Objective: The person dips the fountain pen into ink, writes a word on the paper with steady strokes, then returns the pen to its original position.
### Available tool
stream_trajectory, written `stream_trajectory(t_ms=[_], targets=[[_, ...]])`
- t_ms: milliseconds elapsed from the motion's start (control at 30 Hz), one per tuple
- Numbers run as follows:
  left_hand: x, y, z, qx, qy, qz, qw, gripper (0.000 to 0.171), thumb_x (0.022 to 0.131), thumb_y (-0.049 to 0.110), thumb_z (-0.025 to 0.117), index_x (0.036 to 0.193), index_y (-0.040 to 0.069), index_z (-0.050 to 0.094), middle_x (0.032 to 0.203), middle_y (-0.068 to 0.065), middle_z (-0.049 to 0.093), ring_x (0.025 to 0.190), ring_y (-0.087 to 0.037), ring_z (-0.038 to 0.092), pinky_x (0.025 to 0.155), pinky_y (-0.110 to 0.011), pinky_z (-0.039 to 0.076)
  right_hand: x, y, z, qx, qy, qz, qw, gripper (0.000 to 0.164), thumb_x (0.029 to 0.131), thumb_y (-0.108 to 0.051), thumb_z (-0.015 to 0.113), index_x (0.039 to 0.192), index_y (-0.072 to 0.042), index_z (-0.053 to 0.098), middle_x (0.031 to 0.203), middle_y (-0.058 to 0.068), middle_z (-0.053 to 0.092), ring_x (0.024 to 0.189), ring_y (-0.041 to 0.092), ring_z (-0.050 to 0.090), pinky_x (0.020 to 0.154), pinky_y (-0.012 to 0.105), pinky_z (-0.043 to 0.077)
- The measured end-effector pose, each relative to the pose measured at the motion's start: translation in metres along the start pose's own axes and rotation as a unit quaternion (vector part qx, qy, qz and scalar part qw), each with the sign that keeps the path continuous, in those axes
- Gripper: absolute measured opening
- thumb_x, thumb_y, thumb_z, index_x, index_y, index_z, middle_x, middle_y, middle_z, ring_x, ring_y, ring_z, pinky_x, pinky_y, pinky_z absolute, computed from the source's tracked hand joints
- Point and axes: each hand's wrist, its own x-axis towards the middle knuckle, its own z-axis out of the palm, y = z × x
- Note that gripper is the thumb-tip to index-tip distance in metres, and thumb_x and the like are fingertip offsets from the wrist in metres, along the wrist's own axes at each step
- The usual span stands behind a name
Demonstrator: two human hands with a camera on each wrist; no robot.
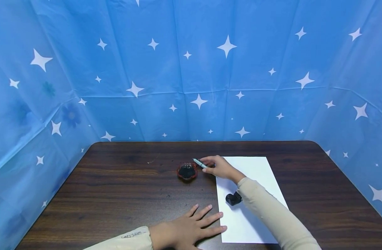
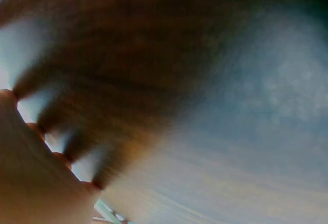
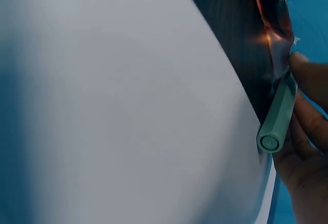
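Item 1: slim pale-green pen (image 1: 199, 163), pinched between the thumb and fingers of the right hand (image 1: 220, 167); it was held beside the dish, its far end pointing leftward and away from the person. The right wrist view showed its round, ringed butt end.

Item 2: translucent red dish with a scalloped rim (image 1: 179, 174), dark inside, on the dark wood-grain counter (image 1: 115, 187), left of the paper.

Item 3: blank white rectangular paper sheet (image 1: 253, 166), flat on the counter, partly under the right arm.

Item 4: left hand (image 1: 189, 227), palm down, fingers spread wide and gripping nothing, fingertips at the sheet's left edge.

Item 5: two cream sleeves (image 1: 272, 211), the left one bearing dark handwriting.

Item 6: blue backdrop with white four-pointed stars (image 1: 197, 69), behind the counter.
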Motion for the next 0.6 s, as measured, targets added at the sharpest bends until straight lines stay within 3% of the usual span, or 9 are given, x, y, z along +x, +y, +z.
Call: stream_trajectory(t_ms=[300, 600], targets=[[0.0, -0.0009, -0.0009, 0.001, -0.003, 0.001, 1.0, 0.08, 0.092, 0.06, 0.048, 0.153, 0.04, -0.001, 0.161, 0.009, -0.01, 0.148, -0.024, -0.005, 0.116, -0.054, 0.012, 0.0025, -0.0031, 0.0016, -0.02, 0.031, 0.034, 0.999, 0.028, 0.089, -0.006, 0.068, 0.116, -0.003, 0.068, 0.094, 0.005, 0.071, 0.082, 0.012, 0.065, 0.072, 0.029, 0.053], [0.0017, -0.0023, 0.0004, -0.002, -0.007, 0.002, 1.0, 0.08, 0.092, 0.06, 0.047, 0.153, 0.04, -0.002, 0.161, 0.01, -0.011, 0.148, -0.024, -0.006, 0.116, -0.054, 0.012, -0.0006, -0.007, -0.0034, -0.005, 0.037, 0.04, 0.998, 0.027, 0.089, -0.005, 0.066, 0.116, -0.006, 0.068, 0.094, 0.005, 0.07, 0.083, 0.013, 0.064, 0.075, 0.031, 0.053]])
